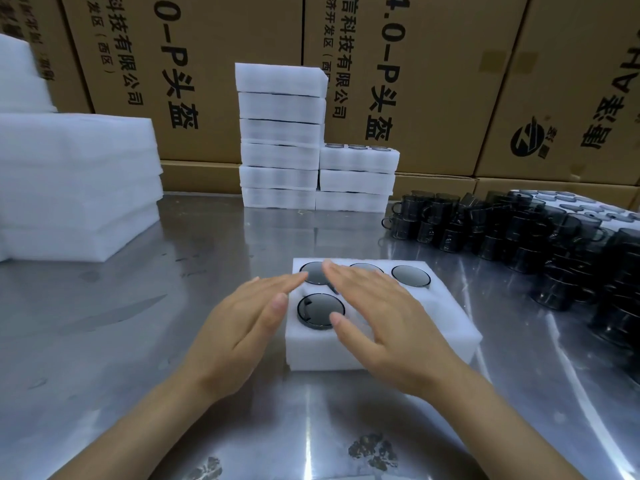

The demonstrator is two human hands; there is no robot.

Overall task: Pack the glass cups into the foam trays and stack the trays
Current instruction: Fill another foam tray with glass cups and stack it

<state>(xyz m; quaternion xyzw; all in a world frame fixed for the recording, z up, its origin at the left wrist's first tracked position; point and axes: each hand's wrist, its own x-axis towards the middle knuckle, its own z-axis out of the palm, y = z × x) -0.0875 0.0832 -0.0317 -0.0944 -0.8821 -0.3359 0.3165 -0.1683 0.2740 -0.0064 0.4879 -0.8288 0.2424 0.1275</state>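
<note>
Far left: block of spare foam sheets [76, 188]. Centre rear: stacked trays [280, 133], shorter stack [356, 178] beside. Centre front: left hand [239, 327], fingers straight, holding nothing, at left edge of foam tray [377, 351]; right hand [381, 320] flat, released, over tray top. Cups [320, 310] seated in the pockets that show. Tray long axis runs left-right, between palms. Right: loose glass cups [519, 233] on steel table [138, 341]. Stacks lie directly beyond tray.

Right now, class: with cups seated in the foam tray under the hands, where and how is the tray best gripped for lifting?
Probably grip the foam tray by its two short side walls, left hand from the left, right hand from the right, palms pressing inward. Its walls are flat and upright; the cups fill the top, so keep it level.
</note>
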